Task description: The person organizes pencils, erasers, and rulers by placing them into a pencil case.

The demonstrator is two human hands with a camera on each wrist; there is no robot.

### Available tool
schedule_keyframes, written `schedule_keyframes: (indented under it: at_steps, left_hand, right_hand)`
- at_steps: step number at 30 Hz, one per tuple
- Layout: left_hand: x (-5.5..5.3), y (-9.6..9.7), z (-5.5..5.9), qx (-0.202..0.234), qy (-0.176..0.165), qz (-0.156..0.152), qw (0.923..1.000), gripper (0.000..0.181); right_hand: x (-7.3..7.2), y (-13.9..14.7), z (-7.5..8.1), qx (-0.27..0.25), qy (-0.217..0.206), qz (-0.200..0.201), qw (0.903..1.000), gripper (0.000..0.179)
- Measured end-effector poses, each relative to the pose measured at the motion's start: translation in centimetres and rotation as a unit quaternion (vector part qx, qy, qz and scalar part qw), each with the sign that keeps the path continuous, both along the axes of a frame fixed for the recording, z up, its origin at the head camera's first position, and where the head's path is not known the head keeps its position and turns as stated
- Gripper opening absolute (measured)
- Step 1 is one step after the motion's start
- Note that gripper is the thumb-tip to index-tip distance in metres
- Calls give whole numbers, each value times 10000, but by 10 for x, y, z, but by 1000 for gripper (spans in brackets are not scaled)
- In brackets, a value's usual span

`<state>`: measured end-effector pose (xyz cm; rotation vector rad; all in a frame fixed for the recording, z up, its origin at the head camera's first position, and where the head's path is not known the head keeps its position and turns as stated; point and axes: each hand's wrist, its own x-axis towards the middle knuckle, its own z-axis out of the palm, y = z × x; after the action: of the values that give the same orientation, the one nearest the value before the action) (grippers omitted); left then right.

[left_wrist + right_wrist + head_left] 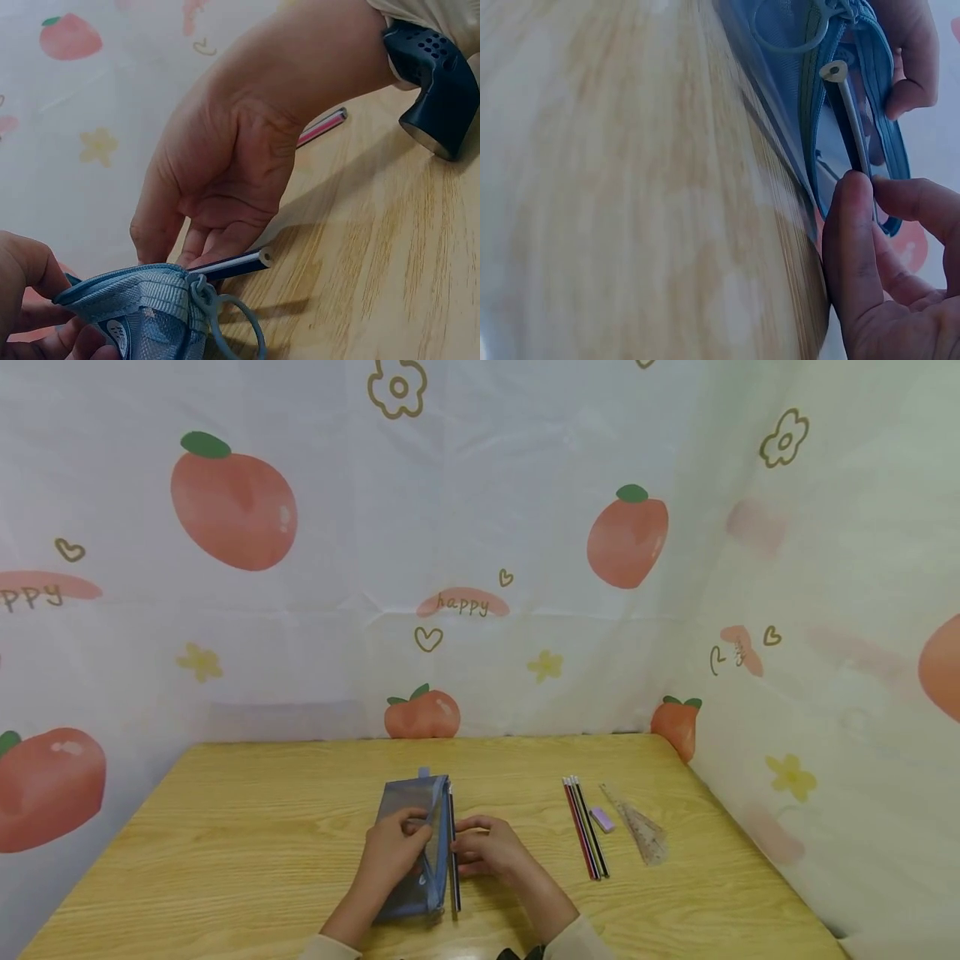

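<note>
A blue zippered pencil case (408, 792) with see-through sides lies on the wooden table, its zip undone. My left hand (393, 847) pinches one edge of the opening and holds it apart. Between thumb and fingers my right hand (491, 847) grips a dark pencil (456, 889) with a pale stripe. In the right wrist view the pencil (847, 112) lies along the gaping zip, its flat end near the zip pull ring (791, 46). How far the pencil is inside the case I cannot tell.
To the right on the table (262, 827) lie several pencils (585, 831) side by side, a purple eraser (602, 818) and a few clear rulers (641, 831). A fruit-printed cloth (480, 527) hangs behind the table and along its right side.
</note>
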<state>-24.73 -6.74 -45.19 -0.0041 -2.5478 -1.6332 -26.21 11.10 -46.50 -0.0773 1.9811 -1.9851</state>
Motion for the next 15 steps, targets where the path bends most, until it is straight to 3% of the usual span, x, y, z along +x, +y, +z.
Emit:
schedule_keyframes:
  at_steps: [15]
  left_hand:
    - [2,7,-2,104,-55,-185,9998,38]
  right_hand:
    - [0,-4,-1,11,156,-143,9998,41]
